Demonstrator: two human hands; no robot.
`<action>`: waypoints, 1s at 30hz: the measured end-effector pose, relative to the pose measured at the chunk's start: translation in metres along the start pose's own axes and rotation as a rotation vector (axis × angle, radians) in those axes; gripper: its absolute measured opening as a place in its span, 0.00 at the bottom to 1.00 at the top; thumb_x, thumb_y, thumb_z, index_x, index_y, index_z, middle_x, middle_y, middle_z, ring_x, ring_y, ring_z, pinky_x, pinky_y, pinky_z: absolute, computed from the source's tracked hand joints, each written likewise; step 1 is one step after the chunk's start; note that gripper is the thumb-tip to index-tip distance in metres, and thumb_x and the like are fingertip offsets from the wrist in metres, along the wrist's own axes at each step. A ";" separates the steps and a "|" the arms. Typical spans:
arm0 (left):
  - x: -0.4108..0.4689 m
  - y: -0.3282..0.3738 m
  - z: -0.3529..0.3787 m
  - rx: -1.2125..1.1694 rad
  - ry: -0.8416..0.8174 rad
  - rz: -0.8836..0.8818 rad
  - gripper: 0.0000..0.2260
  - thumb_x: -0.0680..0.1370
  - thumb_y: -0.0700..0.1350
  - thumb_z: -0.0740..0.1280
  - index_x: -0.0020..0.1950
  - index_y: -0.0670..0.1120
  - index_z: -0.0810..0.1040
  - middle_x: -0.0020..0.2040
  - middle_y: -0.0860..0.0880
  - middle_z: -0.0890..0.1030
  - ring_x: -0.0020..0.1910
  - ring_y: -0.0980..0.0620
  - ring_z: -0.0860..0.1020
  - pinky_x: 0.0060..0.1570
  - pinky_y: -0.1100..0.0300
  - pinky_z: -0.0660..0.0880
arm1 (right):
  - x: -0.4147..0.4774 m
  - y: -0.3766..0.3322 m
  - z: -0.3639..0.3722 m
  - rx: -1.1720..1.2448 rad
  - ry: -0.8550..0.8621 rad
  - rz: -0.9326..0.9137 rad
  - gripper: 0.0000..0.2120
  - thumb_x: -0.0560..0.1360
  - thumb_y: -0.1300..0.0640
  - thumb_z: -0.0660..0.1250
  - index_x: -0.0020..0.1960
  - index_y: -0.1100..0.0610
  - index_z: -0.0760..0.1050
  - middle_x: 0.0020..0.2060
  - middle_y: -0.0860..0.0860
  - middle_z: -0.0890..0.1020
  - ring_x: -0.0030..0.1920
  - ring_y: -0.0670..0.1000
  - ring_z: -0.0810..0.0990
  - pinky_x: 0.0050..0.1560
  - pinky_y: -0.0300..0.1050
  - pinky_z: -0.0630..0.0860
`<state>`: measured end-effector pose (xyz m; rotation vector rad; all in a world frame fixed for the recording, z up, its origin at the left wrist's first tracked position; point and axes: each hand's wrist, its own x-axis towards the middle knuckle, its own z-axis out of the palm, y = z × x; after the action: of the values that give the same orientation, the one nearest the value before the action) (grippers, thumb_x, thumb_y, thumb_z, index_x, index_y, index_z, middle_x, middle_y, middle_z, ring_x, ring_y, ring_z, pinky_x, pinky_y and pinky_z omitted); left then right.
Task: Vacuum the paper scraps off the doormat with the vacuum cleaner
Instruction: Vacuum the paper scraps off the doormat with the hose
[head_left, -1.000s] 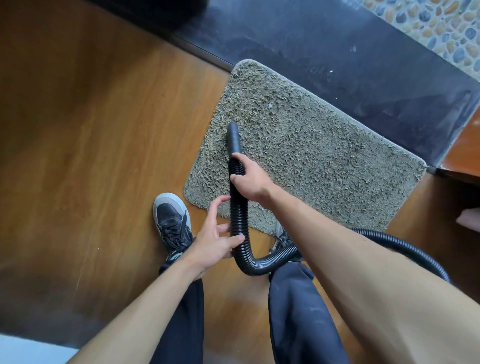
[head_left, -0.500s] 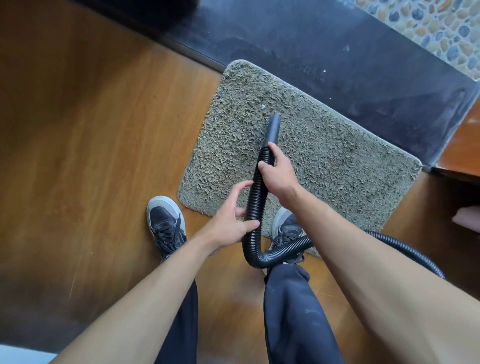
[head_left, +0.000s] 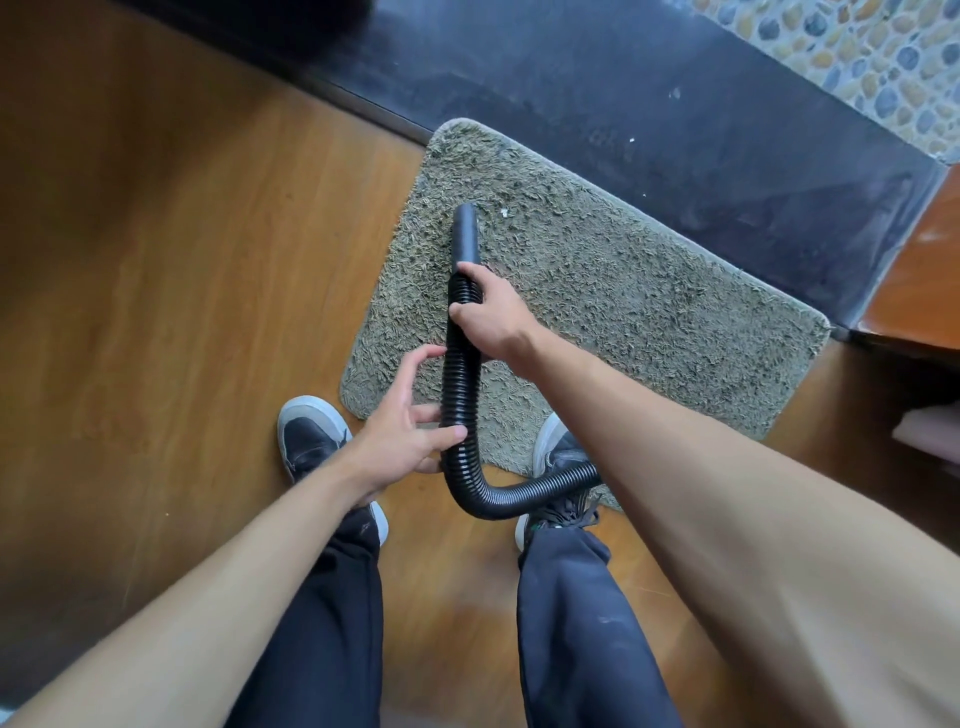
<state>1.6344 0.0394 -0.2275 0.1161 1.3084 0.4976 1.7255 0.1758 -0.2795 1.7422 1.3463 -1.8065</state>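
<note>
A shaggy grey-green doormat (head_left: 649, 312) lies on the wooden floor against a dark threshold. A black ribbed vacuum hose (head_left: 457, 395) bends up from behind my right arm and ends in a smooth black nozzle (head_left: 465, 234) resting on the mat's left part. My right hand (head_left: 493, 317) grips the hose just below the nozzle. My left hand (head_left: 405, 431) holds the hose lower down, thumb and fingers loosely around it. A small white paper scrap (head_left: 504, 212) lies on the mat just right of the nozzle tip.
My two dark sneakers (head_left: 311, 441) stand at the mat's near edge, the right one (head_left: 561, 457) on the mat. Behind the mat runs a dark stone threshold (head_left: 675, 130) with white specks, then pebble paving (head_left: 857, 52). A wooden piece of furniture (head_left: 924, 280) stands at right.
The nozzle has swung right and then back left across the mat, now pointing up beside the white scrap. Both hands stayed on the hose.
</note>
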 end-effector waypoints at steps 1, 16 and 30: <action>0.000 0.000 0.001 0.002 0.003 -0.002 0.34 0.78 0.30 0.67 0.67 0.66 0.64 0.49 0.42 0.84 0.47 0.45 0.82 0.54 0.33 0.76 | 0.000 0.002 0.000 0.015 0.004 0.002 0.31 0.74 0.61 0.60 0.76 0.48 0.62 0.64 0.55 0.76 0.59 0.57 0.79 0.60 0.61 0.77; 0.020 0.027 0.037 0.122 -0.121 -0.049 0.35 0.78 0.32 0.67 0.71 0.65 0.61 0.46 0.44 0.83 0.42 0.51 0.83 0.43 0.48 0.81 | -0.003 0.039 -0.040 0.260 0.232 0.114 0.30 0.75 0.61 0.61 0.75 0.44 0.64 0.62 0.51 0.78 0.56 0.53 0.81 0.59 0.60 0.79; -0.004 0.001 0.000 -0.030 -0.001 -0.021 0.33 0.78 0.30 0.67 0.67 0.67 0.64 0.51 0.42 0.85 0.48 0.45 0.83 0.55 0.33 0.77 | -0.001 0.000 0.006 0.055 0.018 0.020 0.33 0.71 0.58 0.61 0.75 0.45 0.63 0.64 0.54 0.77 0.59 0.56 0.80 0.61 0.60 0.77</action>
<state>1.6332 0.0386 -0.2237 0.0777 1.2993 0.4983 1.7226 0.1706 -0.2794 1.7971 1.2929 -1.8374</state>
